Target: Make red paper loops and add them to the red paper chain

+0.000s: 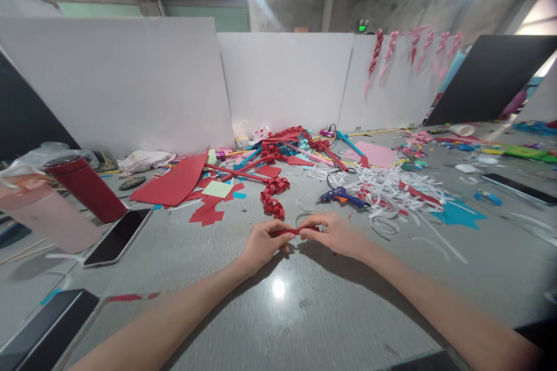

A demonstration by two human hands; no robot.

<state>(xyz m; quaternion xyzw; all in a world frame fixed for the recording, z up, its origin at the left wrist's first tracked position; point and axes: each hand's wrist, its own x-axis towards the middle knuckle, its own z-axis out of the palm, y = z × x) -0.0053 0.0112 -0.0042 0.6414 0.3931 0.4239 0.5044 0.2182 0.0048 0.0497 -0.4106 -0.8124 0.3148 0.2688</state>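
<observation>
My left hand [268, 243] and my right hand [328, 233] meet at the middle of the table, both closed in a pinch. Between them they hold a narrow red paper strip [296, 231], partly hidden by my fingers. Just beyond my left hand lies a twisted red paper chain [274, 197]. A blue hot glue gun [342, 197] with an orange trigger rests beyond my right hand. Red paper scraps [208, 211] are spread to the left of the chain.
White paper strips [395, 191] heap up at right. A large red sheet [174, 182], red tumbler [87, 188], pink bottle [50, 208] and phone [117, 237] stand or lie at left. White panels [282, 81] close off the back, with pink and red twisted chains [375, 61] hung at right.
</observation>
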